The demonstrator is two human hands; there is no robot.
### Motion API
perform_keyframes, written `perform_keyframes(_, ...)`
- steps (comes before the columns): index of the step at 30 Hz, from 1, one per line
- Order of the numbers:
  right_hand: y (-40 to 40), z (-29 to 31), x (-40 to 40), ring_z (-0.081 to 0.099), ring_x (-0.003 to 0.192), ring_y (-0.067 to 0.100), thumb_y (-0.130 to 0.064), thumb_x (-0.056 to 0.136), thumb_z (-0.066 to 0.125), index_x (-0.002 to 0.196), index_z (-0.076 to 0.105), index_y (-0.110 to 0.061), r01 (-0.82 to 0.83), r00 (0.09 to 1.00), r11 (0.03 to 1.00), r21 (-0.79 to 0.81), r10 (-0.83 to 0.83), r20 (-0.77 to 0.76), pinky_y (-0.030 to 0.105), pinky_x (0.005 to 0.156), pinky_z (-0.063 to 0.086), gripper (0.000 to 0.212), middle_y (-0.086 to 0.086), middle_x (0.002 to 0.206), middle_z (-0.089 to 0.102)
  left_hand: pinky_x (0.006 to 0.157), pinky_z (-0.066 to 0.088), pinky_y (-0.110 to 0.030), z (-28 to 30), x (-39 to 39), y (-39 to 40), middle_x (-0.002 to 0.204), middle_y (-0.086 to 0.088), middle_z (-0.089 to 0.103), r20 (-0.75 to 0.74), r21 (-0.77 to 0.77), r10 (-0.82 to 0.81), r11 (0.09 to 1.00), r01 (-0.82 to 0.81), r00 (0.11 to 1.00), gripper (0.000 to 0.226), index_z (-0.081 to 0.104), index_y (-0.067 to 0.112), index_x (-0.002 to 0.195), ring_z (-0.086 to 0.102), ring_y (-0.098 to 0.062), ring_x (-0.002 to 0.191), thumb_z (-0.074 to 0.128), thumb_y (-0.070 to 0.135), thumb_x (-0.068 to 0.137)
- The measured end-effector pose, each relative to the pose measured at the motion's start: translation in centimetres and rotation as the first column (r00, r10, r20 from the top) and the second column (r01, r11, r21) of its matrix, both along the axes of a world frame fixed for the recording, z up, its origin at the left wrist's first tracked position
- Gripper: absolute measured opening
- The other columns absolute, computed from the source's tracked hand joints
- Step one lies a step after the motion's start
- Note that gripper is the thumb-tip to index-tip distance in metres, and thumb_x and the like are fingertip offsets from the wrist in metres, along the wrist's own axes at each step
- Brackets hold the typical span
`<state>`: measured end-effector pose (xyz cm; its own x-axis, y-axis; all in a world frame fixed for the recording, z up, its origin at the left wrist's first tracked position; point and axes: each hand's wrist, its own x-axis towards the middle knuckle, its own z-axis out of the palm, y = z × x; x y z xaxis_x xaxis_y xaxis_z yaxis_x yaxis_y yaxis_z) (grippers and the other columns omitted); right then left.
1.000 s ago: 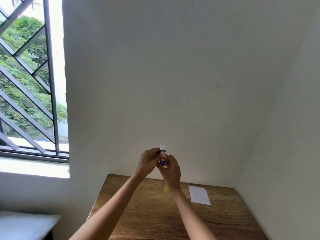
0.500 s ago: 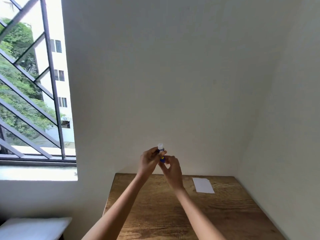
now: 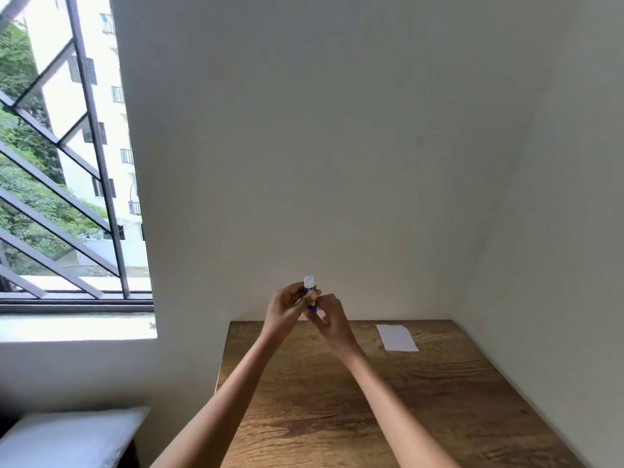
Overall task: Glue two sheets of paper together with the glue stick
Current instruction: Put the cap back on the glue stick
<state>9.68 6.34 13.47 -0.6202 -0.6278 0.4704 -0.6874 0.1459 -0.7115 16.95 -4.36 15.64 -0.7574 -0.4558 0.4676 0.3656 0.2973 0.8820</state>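
Note:
A small blue glue stick with a white tip stands upright between both hands, held up above the far edge of the wooden table. My left hand grips its upper body with fingers and thumb. My right hand pinches its lower end from the right. White paper lies flat at the table's far right, near the wall corner; I cannot tell if it is one sheet or two stacked.
White walls close the table in at the back and right. A barred window and its sill are to the left. A white cushion-like surface sits low at the left, beside the table's left edge.
The view has swung left and down a little, so the table and paper sit further right. Both hands keep hold of the glue stick. A small yellow item seen on the table earlier is out of sight.

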Motion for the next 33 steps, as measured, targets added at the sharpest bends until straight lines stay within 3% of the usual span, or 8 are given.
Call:
perform_keyframes(2,0.6,0.5,-0.2,0.051,0.091,0.006,-0.024,0.091,0.057,0.088,0.060,-0.045,-0.093,0.992,0.995,0.019,0.091,0.091,0.032,0.081,0.045,0.021,-0.020,0.086,0.054,0.078,0.054,-0.027,-0.4,0.0,-0.5,0.086,-0.002,0.075,0.009,-0.003,-0.026,1.000,0.026,1.000,0.010,0.070,0.023,0.087,0.071,-0.013,0.084,0.065,0.014,0.086)
perform_keyframes(6,-0.3,-0.8,-0.6,0.053,0.086,0.012,-0.035,0.077,0.071,0.083,0.064,-0.019,0.336,0.931,0.942,0.005,-0.331,-0.155,0.029,0.071,0.043,0.018,-0.006,0.086,0.061,0.069,0.056,-0.022,-1.8,-0.9,0.7,0.082,0.000,0.075,0.000,0.110,0.044,0.993,-0.044,0.999,0.008,0.072,0.022,0.088,0.072,-0.014,0.077,0.068,0.017,0.083)
perform_keyframes(8,-1.0,-1.6,-0.2,0.054,0.082,0.014,-0.028,0.074,0.073,0.080,0.058,-0.016,0.413,0.905,0.908,-0.073,-0.418,-0.076,0.020,0.061,0.040,0.020,-0.004,0.084,0.055,0.068,0.055,-0.022,-2.2,-1.7,1.2,0.080,0.002,0.075,0.009,0.141,0.068,0.988,-0.068,0.998,0.010,0.072,0.024,0.088,0.071,-0.013,0.073,0.070,0.018,0.081)
perform_keyframes(15,0.2,-2.3,-5.3,0.052,0.085,0.001,-0.021,0.092,0.054,0.097,0.059,-0.023,-0.087,0.995,0.982,0.168,0.079,0.054,0.022,0.073,0.042,0.007,-0.014,0.087,0.050,0.085,0.054,-0.036,-3.8,-4.8,-0.6,0.093,-0.005,0.074,0.122,0.029,0.023,0.999,-0.027,0.992,0.015,0.071,0.013,0.097,0.070,-0.018,0.090,0.066,0.009,0.083)
perform_keyframes(19,-0.4,-4.2,-8.0,0.055,0.084,0.014,-0.036,0.083,0.061,0.086,0.066,-0.020,0.227,0.953,0.948,0.223,-0.170,-0.250,0.031,0.069,0.040,0.017,-0.008,0.081,0.064,0.083,0.054,-0.030,-5.9,-7.4,0.4,0.090,-0.001,0.075,0.115,0.089,0.139,0.985,-0.150,0.984,0.015,0.073,0.014,0.095,0.070,-0.011,0.088,0.069,0.013,0.080)
perform_keyframes(22,-1.3,-6.3,-9.2,0.051,0.071,0.013,-0.038,0.076,0.066,0.072,0.060,-0.020,0.347,0.918,0.929,0.127,-0.308,-0.249,0.028,0.058,0.037,0.019,-0.005,0.070,0.063,0.073,0.051,-0.021,-7.3,-9.5,1.1,0.080,0.011,0.074,0.142,0.133,0.243,0.956,-0.262,0.960,0.015,0.073,0.030,0.084,0.068,0.001,0.078,0.072,0.018,0.077)
perform_keyframes(29,-1.2,-9.6,-15.6,0.050,0.076,0.012,-0.031,0.087,0.061,0.093,0.063,-0.018,-0.119,0.992,0.936,0.331,0.097,0.082,0.026,0.064,0.040,0.014,-0.002,0.083,0.053,0.066,0.051,-0.014,-10.9,-13.6,-0.2,0.078,0.017,0.074,0.227,0.174,0.199,0.955,-0.241,0.953,0.023,0.070,0.041,0.080,0.070,-0.002,0.077,0.071,0.018,0.079)
perform_keyframes(33,-2.1,-11.3,-17.1,0.048,0.074,0.012,-0.037,0.084,0.062,0.085,0.066,-0.015,0.080,0.994,0.943,0.322,-0.052,-0.094,0.027,0.057,0.037,0.022,0.001,0.077,0.061,0.072,0.056,-0.024,-12.5,-16.1,-0.7,0.078,0.012,0.075,0.231,0.222,0.246,0.929,-0.297,0.941,0.021,0.071,0.039,0.081,0.071,-0.008,0.078,0.072,0.018,0.077)
